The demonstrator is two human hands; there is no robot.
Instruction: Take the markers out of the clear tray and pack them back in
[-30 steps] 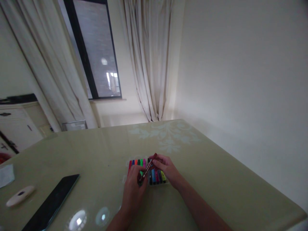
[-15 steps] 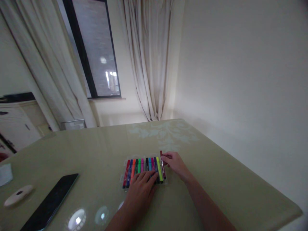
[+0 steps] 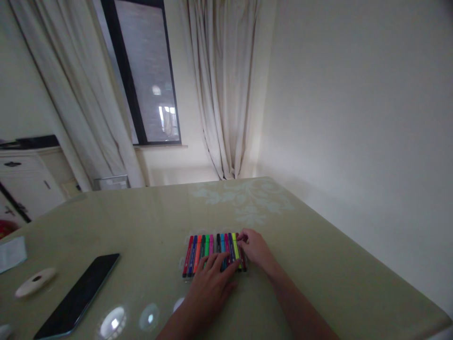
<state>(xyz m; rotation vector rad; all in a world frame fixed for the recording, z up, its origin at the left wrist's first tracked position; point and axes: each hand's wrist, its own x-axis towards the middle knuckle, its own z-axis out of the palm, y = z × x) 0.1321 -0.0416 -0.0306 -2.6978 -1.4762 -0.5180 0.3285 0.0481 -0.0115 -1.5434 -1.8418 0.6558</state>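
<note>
A row of felt-tip markers [image 3: 198,250] in many colours lies side by side in a clear plastic case [image 3: 182,262] on the table. My left hand [image 3: 209,285] rests over the lower middle of the row, fingers spread and hiding part of several markers. At the row's right end, the fingers of my right hand [image 3: 255,248] are closed at the upper part of a dark red marker [image 3: 244,263]. This marker lies right beside the yellow marker [image 3: 235,245], lined up with the others. My right fingertips partly cover it.
To the left on the glossy green table [image 3: 148,222] lie a black phone [image 3: 79,295], a whitish oval object [image 3: 36,282] and a pale folded sheet [image 3: 12,254]. A wall [image 3: 354,141] runs along the right side; curtains [image 3: 222,94] and a window stand behind.
My right hand has brought the dark red marker down and in against the row's right end; before, its top stuck out beyond the others. The view has shifted slightly left.
</note>
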